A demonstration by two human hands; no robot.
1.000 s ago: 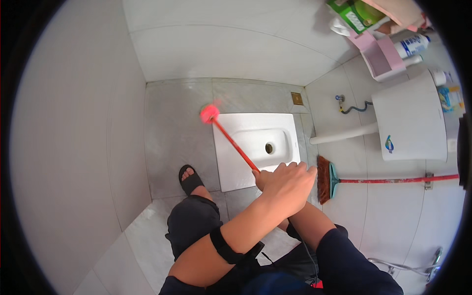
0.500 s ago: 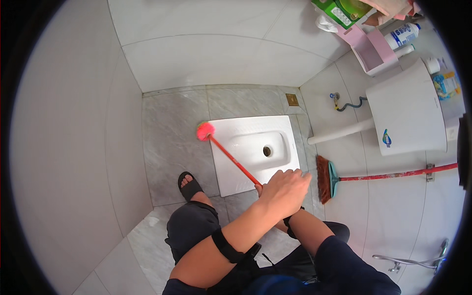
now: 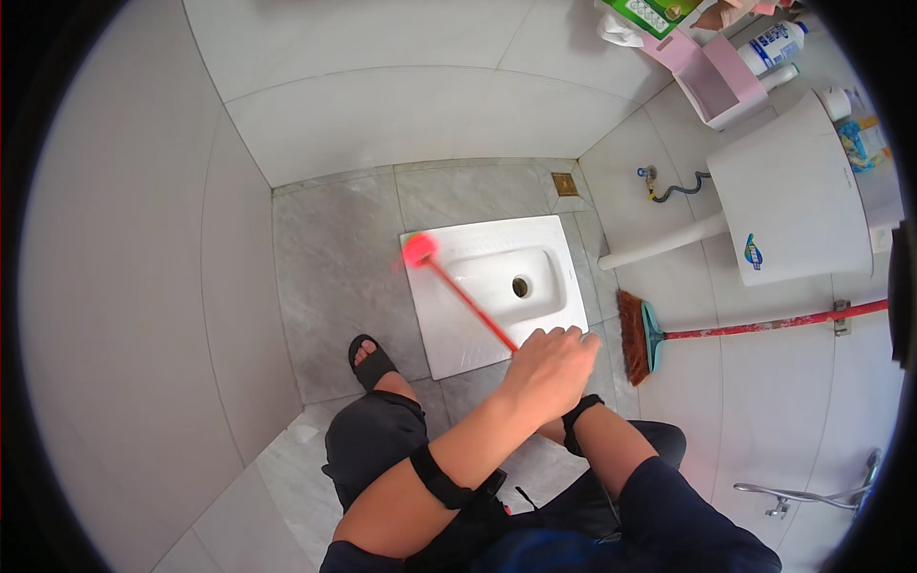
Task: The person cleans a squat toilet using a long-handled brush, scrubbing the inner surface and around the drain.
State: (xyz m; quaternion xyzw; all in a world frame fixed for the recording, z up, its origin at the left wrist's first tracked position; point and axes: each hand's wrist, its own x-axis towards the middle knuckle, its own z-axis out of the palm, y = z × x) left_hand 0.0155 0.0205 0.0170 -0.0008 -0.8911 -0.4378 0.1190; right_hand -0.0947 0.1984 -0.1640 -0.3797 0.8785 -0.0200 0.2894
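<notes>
A brush with a red handle and a round pink bristle head [image 3: 420, 250] slants over the white squat toilet [image 3: 439, 334]. Its head is at the toilet's far left corner; whether it touches the surface I cannot tell. The handle runs down to my left hand [image 3: 552, 371], which is closed around its near end, above the toilet's near edge. My right forearm [image 3: 611, 449] comes in from the lower right and passes beneath my left one. My right hand is hidden there, so its fingers do not show.
A broom [image 3: 651, 336] with a red handle leans at the right wall. Above it hangs a white cistern [image 3: 793, 210] with a white pipe [image 3: 659, 244]. A pink box [image 3: 721, 81] and bottles stand at the upper right. A floor drain [image 3: 565, 184] lies in the far corner.
The brush head has moved right, from beside the toilet's far left corner to over it. My hands have stayed nearly in place.
</notes>
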